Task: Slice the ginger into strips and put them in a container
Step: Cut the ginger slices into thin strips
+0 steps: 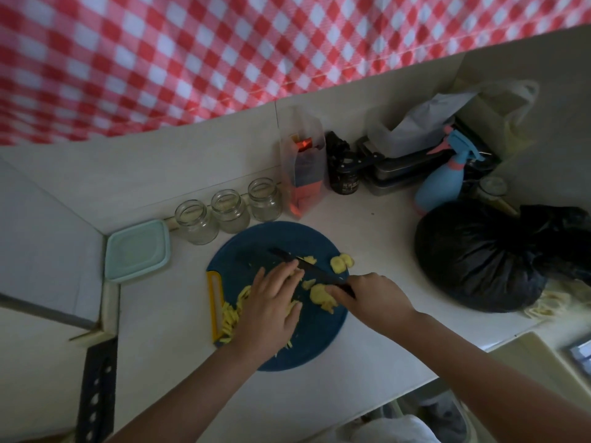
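A round blue cutting board (307, 346) lies on the pale counter. My right hand (371, 295) grips the handle of a dark knife (307, 266) whose blade lies across the board. My left hand (271, 308) rests with its fingers flat over ginger right beside the blade. Yellow ginger strips (232, 318) are heaped at the board's left. A ginger chunk (321, 297) lies between my hands, and slices (342, 262) sit at the board's right edge. A light-green lidded container (137, 249) stands at the far left.
Three empty glass jars (228, 211) line the wall behind the board. A yellow peeler (215, 305) lies on the board's left edge. A knotted black bag (479, 257), a blue spray bottle (443, 180) and a dark perforated knife (97, 388) are nearby.
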`<state>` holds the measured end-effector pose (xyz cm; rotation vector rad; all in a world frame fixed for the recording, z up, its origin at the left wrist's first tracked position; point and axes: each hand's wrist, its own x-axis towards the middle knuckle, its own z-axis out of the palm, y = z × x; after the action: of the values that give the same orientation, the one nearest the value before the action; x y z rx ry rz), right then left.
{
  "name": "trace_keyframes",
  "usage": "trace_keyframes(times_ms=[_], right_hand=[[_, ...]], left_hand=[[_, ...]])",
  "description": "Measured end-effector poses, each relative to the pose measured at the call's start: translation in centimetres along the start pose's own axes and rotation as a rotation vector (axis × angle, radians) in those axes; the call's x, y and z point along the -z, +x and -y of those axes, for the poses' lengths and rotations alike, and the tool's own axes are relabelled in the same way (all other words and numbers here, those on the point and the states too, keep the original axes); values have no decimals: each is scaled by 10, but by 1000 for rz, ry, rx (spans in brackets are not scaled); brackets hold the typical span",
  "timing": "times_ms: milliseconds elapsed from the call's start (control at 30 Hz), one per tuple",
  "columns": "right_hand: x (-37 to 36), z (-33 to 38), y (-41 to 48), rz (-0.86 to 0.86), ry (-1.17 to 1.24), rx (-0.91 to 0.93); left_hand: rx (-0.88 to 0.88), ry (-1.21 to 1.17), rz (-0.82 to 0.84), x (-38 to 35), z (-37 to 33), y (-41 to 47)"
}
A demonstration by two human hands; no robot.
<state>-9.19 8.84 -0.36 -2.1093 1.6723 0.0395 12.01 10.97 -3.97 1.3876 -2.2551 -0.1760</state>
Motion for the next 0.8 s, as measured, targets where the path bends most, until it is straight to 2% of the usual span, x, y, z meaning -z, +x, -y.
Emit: trace_keyframes(times_ms=[133, 233, 333, 400, 533, 700, 800], right_hand=[[5, 2, 4, 12, -66, 12], [3, -3, 4, 17, 41, -52], [8, -14, 5, -21, 186, -135], [13, -22, 7, -45, 217, -179], [19, -42, 14, -106, 339, -278], [22, -58, 14, -138, 510, -405], [18, -65, 10, -129, 558, -450]], left_hand=[[30, -100, -119, 0, -4, 3], [82, -78, -184, 2, 4, 8], [129, -3, -132, 1, 18, 15], [181, 12, -56, -2, 24, 22], [274, -114, 173, -10, 22, 50], [171, -194, 524, -32, 3, 104], [89, -168, 678, -50, -3, 129]])
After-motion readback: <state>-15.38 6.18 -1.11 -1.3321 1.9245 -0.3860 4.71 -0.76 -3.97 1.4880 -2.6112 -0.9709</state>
